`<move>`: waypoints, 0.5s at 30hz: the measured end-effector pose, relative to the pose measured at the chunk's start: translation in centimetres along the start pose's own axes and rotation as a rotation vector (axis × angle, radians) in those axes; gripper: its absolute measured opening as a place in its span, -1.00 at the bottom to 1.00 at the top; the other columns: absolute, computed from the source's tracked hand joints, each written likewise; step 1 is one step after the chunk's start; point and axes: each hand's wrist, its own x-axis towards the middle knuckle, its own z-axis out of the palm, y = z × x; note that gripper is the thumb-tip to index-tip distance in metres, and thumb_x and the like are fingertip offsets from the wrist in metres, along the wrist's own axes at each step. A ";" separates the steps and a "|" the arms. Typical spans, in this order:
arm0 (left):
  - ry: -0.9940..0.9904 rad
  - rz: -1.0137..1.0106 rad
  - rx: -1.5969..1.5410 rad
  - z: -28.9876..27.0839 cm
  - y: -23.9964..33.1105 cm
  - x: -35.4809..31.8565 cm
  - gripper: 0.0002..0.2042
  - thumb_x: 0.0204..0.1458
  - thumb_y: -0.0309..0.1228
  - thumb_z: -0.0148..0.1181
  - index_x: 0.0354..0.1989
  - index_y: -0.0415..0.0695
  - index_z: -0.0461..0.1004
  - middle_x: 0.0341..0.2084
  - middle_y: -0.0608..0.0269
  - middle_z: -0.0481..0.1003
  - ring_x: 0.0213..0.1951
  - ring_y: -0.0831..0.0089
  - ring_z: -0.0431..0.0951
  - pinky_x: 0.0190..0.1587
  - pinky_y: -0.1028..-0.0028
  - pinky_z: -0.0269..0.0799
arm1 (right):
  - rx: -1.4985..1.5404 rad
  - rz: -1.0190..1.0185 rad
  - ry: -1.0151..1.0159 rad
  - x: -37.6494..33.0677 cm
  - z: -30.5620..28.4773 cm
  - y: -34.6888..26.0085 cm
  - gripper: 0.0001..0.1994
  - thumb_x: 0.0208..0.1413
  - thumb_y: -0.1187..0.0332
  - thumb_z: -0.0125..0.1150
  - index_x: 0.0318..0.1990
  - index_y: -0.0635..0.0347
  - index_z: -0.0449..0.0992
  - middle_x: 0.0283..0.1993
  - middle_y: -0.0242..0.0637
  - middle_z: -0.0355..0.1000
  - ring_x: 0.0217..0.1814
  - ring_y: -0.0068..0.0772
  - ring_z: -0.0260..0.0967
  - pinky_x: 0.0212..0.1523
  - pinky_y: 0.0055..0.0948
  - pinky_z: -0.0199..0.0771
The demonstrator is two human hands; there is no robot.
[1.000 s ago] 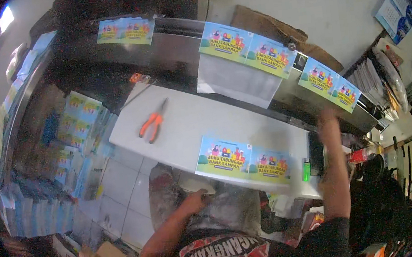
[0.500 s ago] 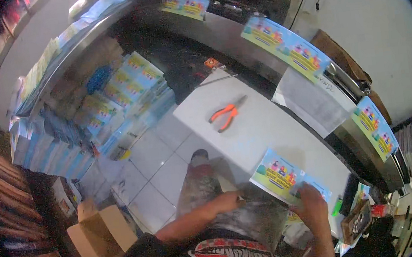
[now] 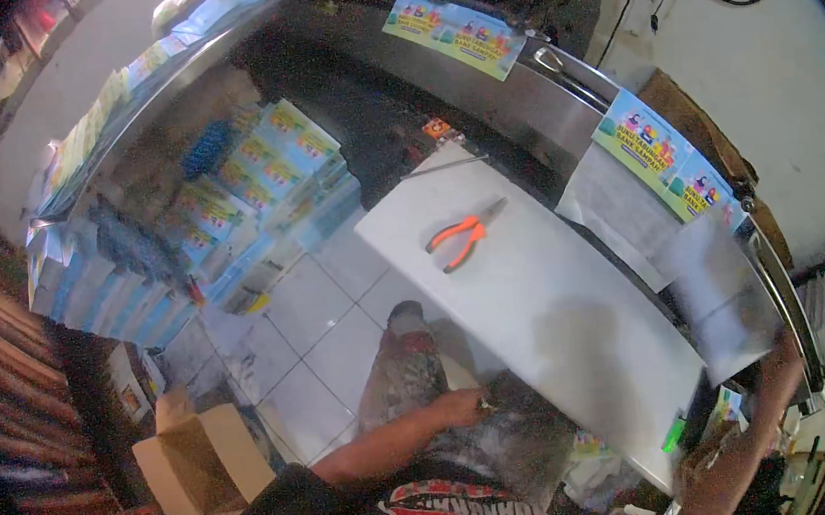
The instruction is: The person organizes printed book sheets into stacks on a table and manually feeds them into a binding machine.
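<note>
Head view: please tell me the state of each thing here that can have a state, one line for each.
pliers: lying flat on the white table, untouched, orange handles slightly apart.
cardboard box: open, flaps up, on the tiled floor.
left hand: low by the lap, fingers curled; whether it holds anything is unclear.
right hand: raised at the grey sheets; grip unclear.

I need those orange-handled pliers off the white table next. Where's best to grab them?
Grip the pliers around both orange handles, coming from above on the person's side: they lie flat on the white table, handles toward the person, metal nose pointing away.
</note>
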 end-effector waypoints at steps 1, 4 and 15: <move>0.007 -0.007 0.001 1.0 -1.2 0.4 -0.48 0.08 -0.04 0.06 0.14 -0.11 0.29 -0.08 -0.13 0.46 -0.02 -0.06 0.45 0.01 0.08 0.38 | -0.035 -0.077 0.220 1.8 -1.0 2.1 -0.68 0.14 0.48 -0.02 0.06 0.20 0.42 -0.03 -0.08 0.44 -0.02 -0.21 0.38 -0.06 -0.25 0.39; 0.135 0.059 -0.017 2.9 -2.5 1.5 -0.45 0.07 0.00 0.07 0.13 -0.11 0.30 -0.08 -0.12 0.46 -0.03 -0.07 0.46 0.00 0.08 0.38 | -0.112 -0.175 0.547 5.9 -2.4 6.8 -0.59 0.18 0.52 -0.10 0.19 0.11 0.36 0.20 -0.12 0.33 0.25 -0.21 0.26 0.14 -0.24 0.32; 0.111 0.065 0.030 2.0 -1.3 0.6 -0.50 0.11 -0.02 0.02 0.09 -0.14 0.36 -0.11 -0.12 0.49 -0.10 -0.02 0.52 0.00 0.14 0.42 | 0.449 0.154 -0.094 -0.3 8.1 13.4 -0.62 0.19 0.36 -0.03 0.15 0.21 0.38 0.20 -0.05 0.31 0.28 -0.08 0.21 0.23 -0.25 0.19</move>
